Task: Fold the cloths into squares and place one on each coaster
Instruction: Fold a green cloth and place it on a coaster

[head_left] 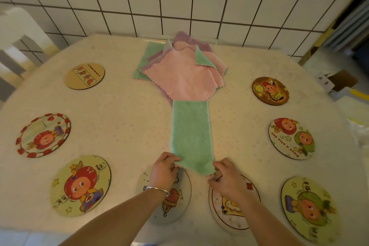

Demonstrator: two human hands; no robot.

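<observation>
Green cloth [191, 136] folded into a long strip at table [123, 110] centre, far end tucked under the pink/purple/green cloth pile [180, 70]. Left hand [164, 171] and right hand [226, 177] pinch its near corners. Right-side coaster [291, 138] reads "Have a nice day". Eight coasters ring the strip; bare tablecloth on both sides.

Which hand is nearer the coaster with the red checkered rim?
Left. The left hand pinches the green cloth's near left corner, on that coaster's side; the right hand grips the other corner, farther away.
</observation>
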